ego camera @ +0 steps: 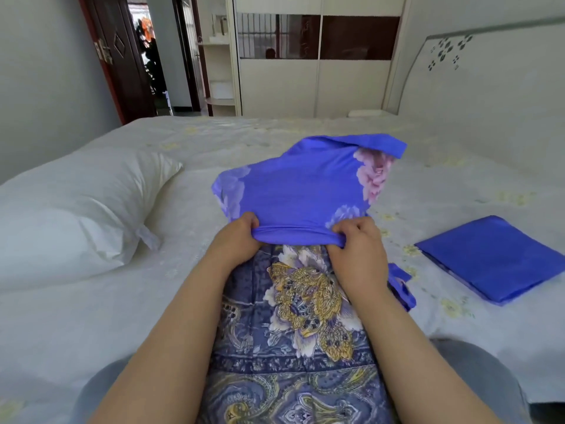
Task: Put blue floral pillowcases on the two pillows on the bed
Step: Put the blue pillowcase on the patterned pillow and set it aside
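- Left hand (241, 229) and right hand (356, 237) are each pinching the blue floral pillowcase (299, 185) hem in a closed grip.
- Patterned pillow (293, 316) is running six-to-twelve, cased toward twelve o'clock; both hands equally near.

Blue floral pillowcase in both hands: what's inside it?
A patterned pillow goes in at the hem, which both hands grip. The blue floral pillowcase covers its far end, so how far in it reaches can't be seen.

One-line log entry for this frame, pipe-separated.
both hands grip pillowcase hem: left hand, right hand | pillowcase partly over patterned pillow | white pillow bare | folded pillowcase untouched
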A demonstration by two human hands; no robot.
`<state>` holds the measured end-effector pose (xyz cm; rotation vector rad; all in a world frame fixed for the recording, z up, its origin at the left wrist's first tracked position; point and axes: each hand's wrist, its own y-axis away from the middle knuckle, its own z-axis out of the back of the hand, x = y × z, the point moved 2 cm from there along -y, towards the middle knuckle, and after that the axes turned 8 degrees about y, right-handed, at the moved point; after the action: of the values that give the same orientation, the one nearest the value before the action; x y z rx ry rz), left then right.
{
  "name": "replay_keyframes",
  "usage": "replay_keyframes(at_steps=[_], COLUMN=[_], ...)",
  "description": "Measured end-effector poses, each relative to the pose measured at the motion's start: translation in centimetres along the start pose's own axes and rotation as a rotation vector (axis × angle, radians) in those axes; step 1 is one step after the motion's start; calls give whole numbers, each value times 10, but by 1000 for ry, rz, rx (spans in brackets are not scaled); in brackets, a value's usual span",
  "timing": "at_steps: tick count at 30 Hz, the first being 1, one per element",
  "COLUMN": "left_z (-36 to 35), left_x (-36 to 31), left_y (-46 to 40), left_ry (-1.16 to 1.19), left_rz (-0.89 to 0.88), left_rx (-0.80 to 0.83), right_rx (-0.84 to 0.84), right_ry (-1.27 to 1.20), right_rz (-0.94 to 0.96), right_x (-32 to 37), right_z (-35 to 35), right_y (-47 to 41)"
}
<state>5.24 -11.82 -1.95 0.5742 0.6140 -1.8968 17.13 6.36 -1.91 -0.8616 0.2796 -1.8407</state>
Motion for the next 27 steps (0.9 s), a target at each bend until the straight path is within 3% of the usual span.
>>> replay_keyframes(at_steps=[2, 4, 7, 9, 13, 15, 20, 23, 25, 27], left_z=[6, 4, -15, -23, -32, -35, -50, -50, -48, -40], left_x=[-11, -24, -41, -54, -89, -96, -79, -85, -89, -85], left_y=[2, 5, 10, 5, -7, -9, -2, -2, -1, -8], left_ry=[-50, -180, -311, -239, -223, -196, -158, -191, -225, -63], left_rz=[-56, -149, -421, -529, -605, -617, -666, -653, -580, -434], left_rx=[15, -93, -269, -349, -276, -316, -450, -430, -368, -44], right_rx=[-101, -130, -80, -53, -20, -23, -229, -300, -188, -18], right_ry=[-92, -155, -182, -145, -179, -152, -3, -176, -367, -455], right_rz=[-56, -120, -120, -74, -9, 25, 88, -22, -206, -321], right_x=[-5, -14, -11, -4, -1, -11, -40, -38, -34, -29], right_z=[-7, -7, -6, -3, 6, 7, -6, -7, -9, -12], right_y=[-1, -11, -22, -24, -27, -32, -28, -22, -23, -28])
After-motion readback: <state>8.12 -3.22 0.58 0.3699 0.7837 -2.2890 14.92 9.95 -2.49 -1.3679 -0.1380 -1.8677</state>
